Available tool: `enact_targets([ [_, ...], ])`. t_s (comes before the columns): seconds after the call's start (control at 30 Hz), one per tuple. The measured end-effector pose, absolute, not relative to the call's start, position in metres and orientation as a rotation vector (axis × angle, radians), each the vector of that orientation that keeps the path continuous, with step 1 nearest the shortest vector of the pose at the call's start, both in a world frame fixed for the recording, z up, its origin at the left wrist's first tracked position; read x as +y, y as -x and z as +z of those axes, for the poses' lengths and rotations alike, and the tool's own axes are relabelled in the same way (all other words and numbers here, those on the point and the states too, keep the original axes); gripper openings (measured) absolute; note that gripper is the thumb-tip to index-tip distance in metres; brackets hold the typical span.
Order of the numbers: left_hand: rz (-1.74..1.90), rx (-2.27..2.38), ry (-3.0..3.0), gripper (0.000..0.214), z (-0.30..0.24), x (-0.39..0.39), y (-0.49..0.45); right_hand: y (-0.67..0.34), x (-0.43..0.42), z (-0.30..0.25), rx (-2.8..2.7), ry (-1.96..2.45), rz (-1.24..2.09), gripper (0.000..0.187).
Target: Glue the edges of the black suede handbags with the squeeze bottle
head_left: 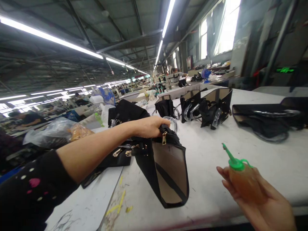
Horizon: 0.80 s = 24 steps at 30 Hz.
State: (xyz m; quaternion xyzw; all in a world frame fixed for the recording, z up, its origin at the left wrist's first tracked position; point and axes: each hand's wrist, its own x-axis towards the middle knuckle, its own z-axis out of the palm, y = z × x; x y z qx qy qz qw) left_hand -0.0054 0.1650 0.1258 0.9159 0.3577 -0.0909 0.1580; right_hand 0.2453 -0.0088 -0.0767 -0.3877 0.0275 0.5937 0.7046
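Note:
My left hand (151, 126) is closed on the top of a black handbag (146, 166), near a gold zipper pull. The bag's tan bottom panel, crossed by a black strip, faces me, and the bag is tilted over the white table. In my right hand (271, 205) rests a squeeze bottle (247, 184) of amber-brown liquid, its green nozzle pointing up and to the left. My fingers curl around the bottle from below. Beside my left forearm lies another black bag (120, 157) with gold zipper pulls, partly hidden by my arm.
Several black bags with plastic-wrapped handles stand farther back on the white table (207, 160), one of them a bag (216, 106) with a tan panel. Another black bag (262, 118) lies at right. A white board (89, 199) and yellow tape scraps (121, 202) are at front left.

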Motion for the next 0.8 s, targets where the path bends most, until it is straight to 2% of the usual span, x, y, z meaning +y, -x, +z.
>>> enact_targets([
  [0.07,-0.485,1.013,-2.584,0.017,0.112,0.170,-0.016,-0.249,-0.017,-0.080,0.026,0.931,1.305,0.027],
  [0.27,-0.735,1.032,-2.543,0.016,0.023,0.199,-0.084,-0.264,-0.026,-0.101,-0.288,1.064,1.217,0.038],
  [0.4,-0.931,1.006,-2.483,0.029,-0.028,0.207,-0.123,-0.280,-0.025,-0.117,-0.509,1.233,1.101,0.045],
  [0.6,-1.011,0.934,-2.421,0.035,-0.078,0.214,-0.131,-0.309,-0.033,-0.146,-0.829,1.526,0.907,0.045],
  [0.8,-0.957,0.914,-2.381,0.034,-0.106,0.233,-0.122,-0.309,-0.024,-0.158,-1.147,1.702,0.675,0.037],
])
